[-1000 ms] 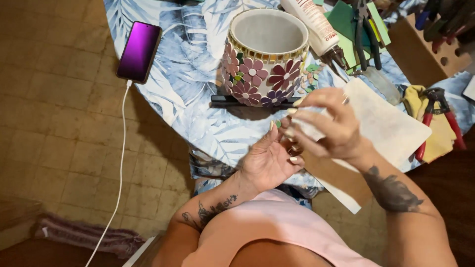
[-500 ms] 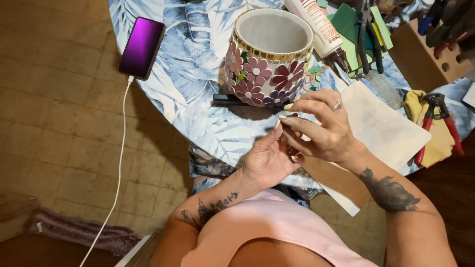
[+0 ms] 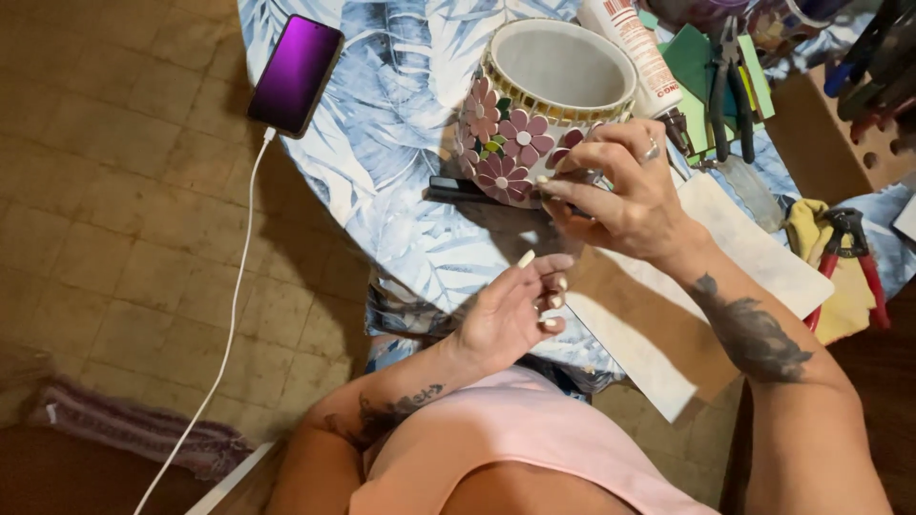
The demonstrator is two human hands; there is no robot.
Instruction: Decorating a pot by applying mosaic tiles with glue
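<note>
A white pot [image 3: 534, 105] covered with pink and maroon mosaic flowers stands on a blue leaf-print tablecloth [image 3: 401, 143]. My right hand [image 3: 620, 191] is raised beside the pot's lower right side, its fingertips pinched on a small piece that is too small to make out. My left hand [image 3: 515, 310] hovers below it near the table's front edge, palm up with fingers curled; I cannot see whether anything lies in it.
A phone [image 3: 296, 72] with a purple screen lies at the table's left edge, its white cable [image 3: 234, 305] hanging to the tiled floor. A glue tube [image 3: 634, 48], green sheets, pliers [image 3: 730, 86], red-handled nippers [image 3: 854, 257], a yellow cloth and a white sheet [image 3: 754, 248] lie to the right.
My right hand has moved up from over my left palm toward the pot's side. My left hand has stayed low near the table edge.
</note>
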